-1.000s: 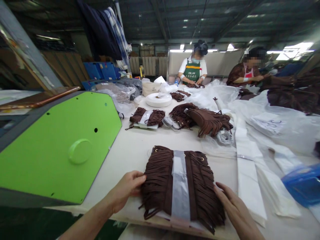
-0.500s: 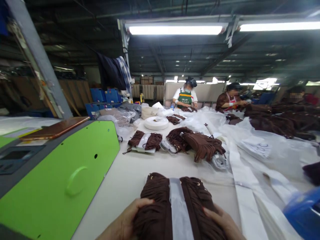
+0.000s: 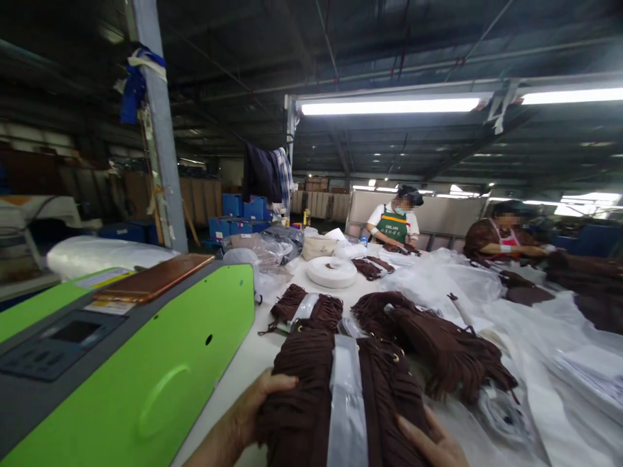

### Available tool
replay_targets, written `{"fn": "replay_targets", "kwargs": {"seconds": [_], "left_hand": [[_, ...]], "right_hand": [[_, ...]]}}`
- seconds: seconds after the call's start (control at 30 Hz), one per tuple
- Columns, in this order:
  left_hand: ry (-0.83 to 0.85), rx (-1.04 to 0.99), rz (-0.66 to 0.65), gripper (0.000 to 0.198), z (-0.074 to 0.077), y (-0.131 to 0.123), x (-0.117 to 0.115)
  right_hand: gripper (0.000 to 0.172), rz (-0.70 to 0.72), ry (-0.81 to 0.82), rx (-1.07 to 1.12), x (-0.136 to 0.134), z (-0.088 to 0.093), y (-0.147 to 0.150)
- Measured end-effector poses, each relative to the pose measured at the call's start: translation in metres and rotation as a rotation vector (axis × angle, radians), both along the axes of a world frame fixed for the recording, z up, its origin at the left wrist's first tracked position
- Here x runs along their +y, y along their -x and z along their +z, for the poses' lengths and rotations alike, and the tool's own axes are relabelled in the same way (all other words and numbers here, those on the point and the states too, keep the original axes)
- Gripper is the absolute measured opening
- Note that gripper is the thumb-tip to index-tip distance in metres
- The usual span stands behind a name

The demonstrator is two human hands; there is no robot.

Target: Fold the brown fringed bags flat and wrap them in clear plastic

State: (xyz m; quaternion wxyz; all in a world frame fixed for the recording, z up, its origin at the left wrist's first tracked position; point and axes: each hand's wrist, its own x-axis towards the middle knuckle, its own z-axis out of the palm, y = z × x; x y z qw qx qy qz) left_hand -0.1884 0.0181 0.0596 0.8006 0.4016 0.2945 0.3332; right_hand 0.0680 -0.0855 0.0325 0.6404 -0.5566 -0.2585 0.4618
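Note:
A folded brown fringed piece (image 3: 302,395) with a pale band (image 3: 346,402) wrapped round its middle is held between both hands, low in the view. My left hand (image 3: 260,405) curls round its left edge, thumb on top. My right hand (image 3: 428,441) presses against its right side, fingers partly cut off by the frame edge. Beyond it on the white table (image 3: 248,363) lie a smaller banded fringed bundle (image 3: 306,310) and a loose heap of brown fringed pieces (image 3: 433,340).
A green and grey machine (image 3: 146,370) stands close on the left, a brown flat object (image 3: 156,277) on its top. A white tape roll (image 3: 331,271) and clear plastic bags (image 3: 535,337) lie further along. Two people (image 3: 394,224) work at the far end.
The banded fringed piece has come up off the table and forward between both hands. The camera has tilted up, showing more ceiling and the machine's top.

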Motion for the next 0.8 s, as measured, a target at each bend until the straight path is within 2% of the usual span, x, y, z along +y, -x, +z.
{"fn": "replay_targets", "kwargs": {"seconds": [0.13, 0.23, 0.33, 0.43, 0.53, 0.63, 0.7, 0.8], "left_hand": [[-0.185, 0.163, 0.216, 0.041, 0.039, -0.008, 0.085], [-0.221, 0.256, 0.297, 0.04, 0.06, -0.009, 0.155], [-0.271, 0.388, 0.396, 0.038, 0.069, -0.005, 0.214], [-0.332, 0.567, 0.471, 0.03, 0.059, -0.004, 0.256], [-0.366, 0.79, 0.474, 0.017, 0.025, -0.007, 0.277], [-0.399, 1.0, 0.442, 0.011, -0.007, -0.008, 0.28], [-0.44, 1.13, 0.433, 0.016, -0.01, -0.009, 0.277], [-0.552, 1.307, 0.498, 0.036, 0.012, -0.021, 0.265]], "right_hand": [[0.057, 0.087, -0.113, 0.062, 0.086, 0.045, 0.005], [0.052, 0.075, -0.189, 0.017, 0.155, 0.065, 0.008], [0.048, 0.082, -0.195, -0.026, 0.214, 0.063, 0.012], [0.044, 0.094, -0.154, -0.048, 0.257, 0.041, 0.015], [0.04, 0.072, -0.069, -0.106, 0.278, 0.01, 0.018], [0.036, 0.018, 0.018, -0.189, 0.283, -0.016, 0.018], [0.037, -0.003, 0.043, -0.228, 0.282, -0.025, 0.018], [0.04, 0.017, 0.051, -0.241, 0.282, -0.03, 0.016]]}}
